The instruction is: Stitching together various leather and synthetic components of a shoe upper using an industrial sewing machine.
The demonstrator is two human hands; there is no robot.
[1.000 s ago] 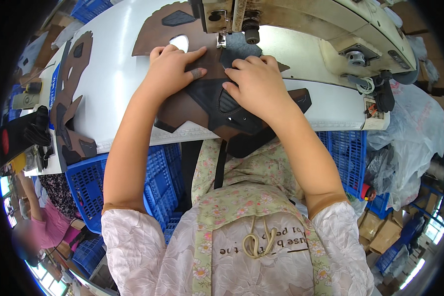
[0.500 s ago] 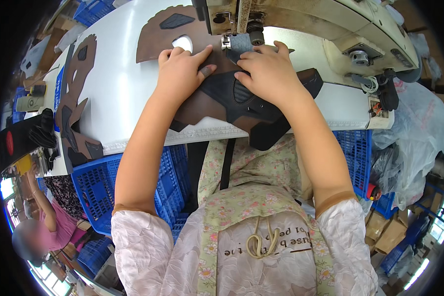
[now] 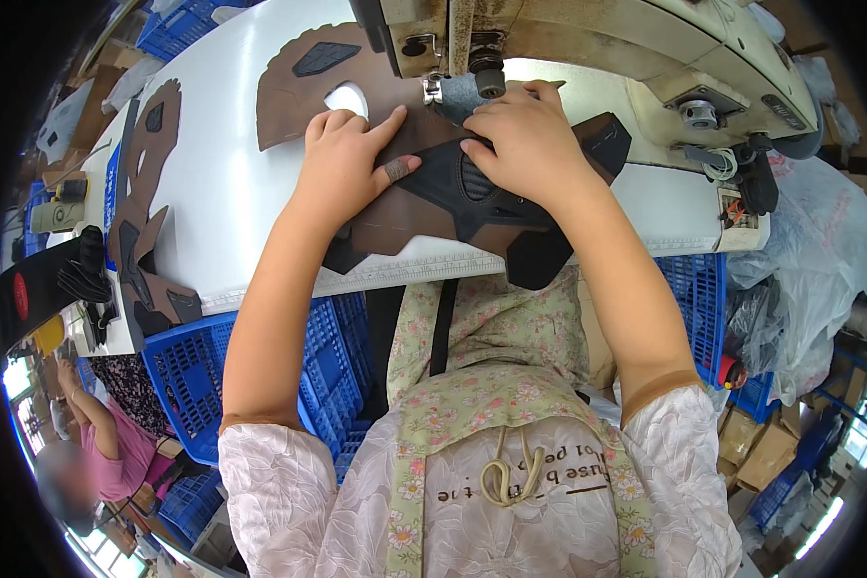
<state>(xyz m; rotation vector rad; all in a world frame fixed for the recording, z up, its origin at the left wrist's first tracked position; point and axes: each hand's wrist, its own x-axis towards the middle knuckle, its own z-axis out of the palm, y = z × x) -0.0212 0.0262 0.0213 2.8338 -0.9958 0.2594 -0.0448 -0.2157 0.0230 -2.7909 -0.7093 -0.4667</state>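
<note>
A large flat panel (image 3: 409, 207) of brown and black leather-like material lies under the head of a sewing machine (image 3: 597, 43). Its far left part has an oval hole and a dark patch; a ribbed black insert shows at its middle. My left hand (image 3: 342, 164) rests on the brown part, index finger and thumb spread, a wrap around the thumb. On the black part, close to the metal presser foot (image 3: 433, 90), lies my right hand (image 3: 530, 144), thumb apart from the bent fingers. Grey material shows between the foot and that hand. The needle tip cannot be made out.
A similar brown panel (image 3: 144, 217) lies at the table's left side. Blue crates (image 3: 188, 385) stand below the front edge, which carries a ruler strip (image 3: 409, 262). Clear plastic bags (image 3: 809, 260) are at the right. Another person (image 3: 120, 443) is at far left.
The panel has turned slightly counterclockwise under the machine: its left end came nearer, its right end went farther away. Both hands stay on it. The view has shifted a little.
</note>
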